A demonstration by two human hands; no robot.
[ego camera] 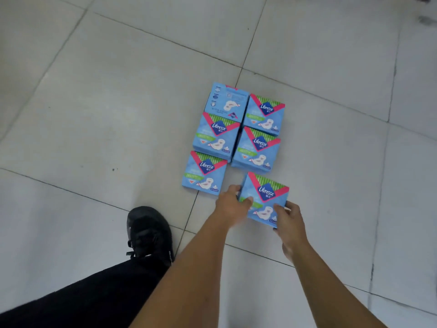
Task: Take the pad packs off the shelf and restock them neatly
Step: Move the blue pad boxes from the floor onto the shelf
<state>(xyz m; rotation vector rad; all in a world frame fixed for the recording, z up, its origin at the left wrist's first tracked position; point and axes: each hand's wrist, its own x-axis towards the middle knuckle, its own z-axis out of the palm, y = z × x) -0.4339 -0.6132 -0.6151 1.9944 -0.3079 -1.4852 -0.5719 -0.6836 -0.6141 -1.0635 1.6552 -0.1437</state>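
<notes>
Several blue Libresse pad packs lie on the tiled floor in two columns. The left column holds a pack showing its back point(226, 101), then one point(216, 136) and another point(205, 172) face up. Two more packs point(264, 113) point(256, 149) make up the right column. A further pack point(266, 200) sits just below the right column, held between both hands. My left hand point(233, 203) grips its left edge with the thumb on top. My right hand point(288, 217) grips its lower right corner. No shelf is in view.
Pale floor tiles point(118, 102) with dark grout lines surround the packs. My black shoe point(147, 230) and black trouser leg point(82, 299) stand at the lower left, close to the left column.
</notes>
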